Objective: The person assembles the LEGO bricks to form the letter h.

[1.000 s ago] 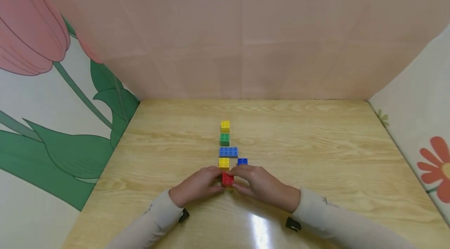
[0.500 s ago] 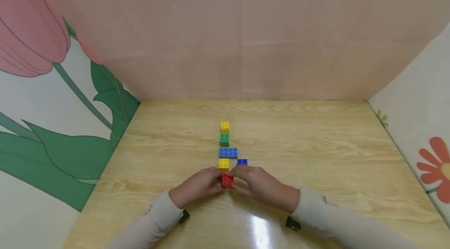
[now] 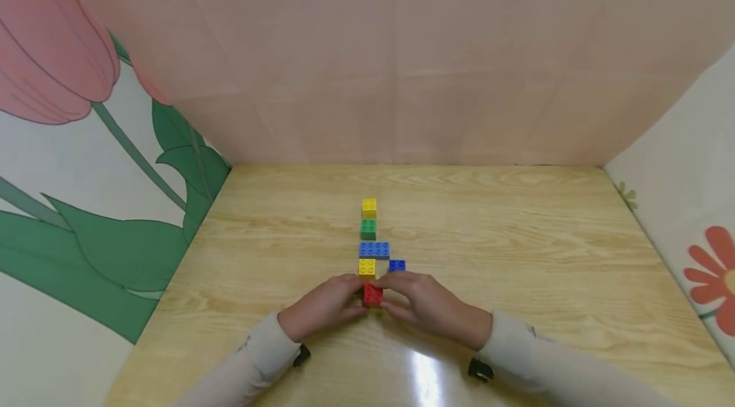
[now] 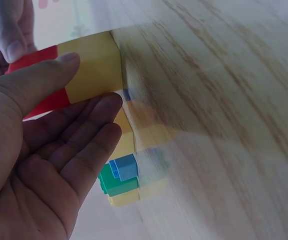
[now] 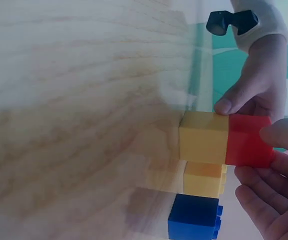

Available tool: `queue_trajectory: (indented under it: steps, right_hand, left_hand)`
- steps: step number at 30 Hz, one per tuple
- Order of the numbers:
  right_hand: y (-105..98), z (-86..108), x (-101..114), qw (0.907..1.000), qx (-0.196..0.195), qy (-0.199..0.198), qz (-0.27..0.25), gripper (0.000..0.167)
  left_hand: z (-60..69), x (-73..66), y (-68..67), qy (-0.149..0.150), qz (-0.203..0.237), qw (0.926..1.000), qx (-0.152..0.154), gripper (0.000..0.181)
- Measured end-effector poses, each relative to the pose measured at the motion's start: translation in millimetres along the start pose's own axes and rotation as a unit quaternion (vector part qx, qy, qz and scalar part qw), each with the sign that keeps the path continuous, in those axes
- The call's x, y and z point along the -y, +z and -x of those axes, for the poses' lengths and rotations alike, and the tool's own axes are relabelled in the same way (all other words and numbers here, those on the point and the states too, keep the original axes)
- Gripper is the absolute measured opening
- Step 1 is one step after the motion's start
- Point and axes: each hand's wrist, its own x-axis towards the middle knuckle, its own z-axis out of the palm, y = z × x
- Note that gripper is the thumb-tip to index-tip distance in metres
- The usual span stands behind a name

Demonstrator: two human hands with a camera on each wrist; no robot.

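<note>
A red brick point(image 3: 373, 295) sits on top of a yellow brick point(image 5: 204, 137), the pair standing on the table with faces together. My left hand point(image 3: 321, 307) pinches the pair from the left, its thumb across both bricks in the left wrist view. From the right, my right hand point(image 3: 438, 309) pinches the red brick point(image 5: 249, 141) between thumb and fingers. Just behind the pair stands another yellow brick point(image 3: 367, 267). A dark blue brick point(image 3: 397, 265) lies behind my right fingers, partly hidden by them in the head view.
Farther back on the wooden table point(image 3: 517, 228), a long blue brick point(image 3: 374, 250), a green brick point(image 3: 368, 229) and a yellow brick point(image 3: 369, 208) form a line. A pink wall point(image 3: 402, 75) closes off the back, with patterned walls at both sides.
</note>
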Motion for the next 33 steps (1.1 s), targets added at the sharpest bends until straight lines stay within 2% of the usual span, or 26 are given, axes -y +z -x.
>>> queue_trajectory:
  steps: [5, 9, 14, 21, 27, 33]
  right_hand:
    - [4, 1.3, -5, 0.9995, -0.028, 0.001, -0.016, 0.034]
    - [3, 0.7, -6, 0.9992, -0.027, 0.018, -0.025, 0.037]
    - [-1, 1.5, -4, 0.9989, -0.025, 0.032, -0.025, 0.037]
    - [-12, 2.4, -4, 0.9976, -0.065, 0.023, -0.011, 0.039]
    - [-21, 2.6, -7, 0.9959, -0.085, 0.032, 0.0, 0.041]
    - [-30, 4.4, -17, 0.993, -0.116, 0.019, 0.006, 0.041]
  left_hand:
    - [-0.1, 1.4, 0.6, 0.005, -0.009, 0.9999, -0.008, 0.042]
    - [0.0, 2.0, 0.7, 0.001, -0.012, 0.9999, -0.011, 0.041]
    - [1.8, 0.5, 0.1, -0.011, -0.006, 0.9999, -0.002, 0.039]
    - [6.5, 1.0, -1.4, -0.037, -0.003, 0.9993, -0.004, 0.034]
    - [9.8, 4.9, -1.8, -0.042, 0.0, 0.9991, -0.001, 0.034]
    - [20.0, 11.6, -9.4, -0.068, -0.001, 0.9977, -0.003, 0.036]
